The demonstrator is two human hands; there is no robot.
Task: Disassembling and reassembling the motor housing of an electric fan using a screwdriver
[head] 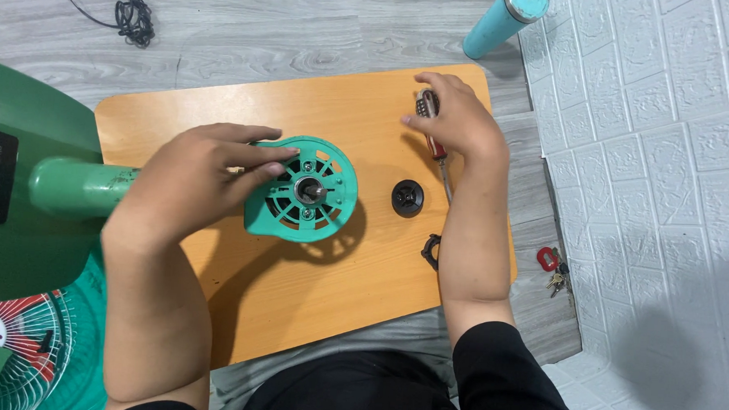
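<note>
Left hand steadies the green fan motor housing; right hand grasps the screwdriver, far right, apparently for its screws.

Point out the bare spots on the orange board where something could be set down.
Free: the far strip of the orange board beyond the left hand, and the near edge below the green motor housing. Crowded: the right side, with the right hand, screwdriver, black knob and black clip.
</note>
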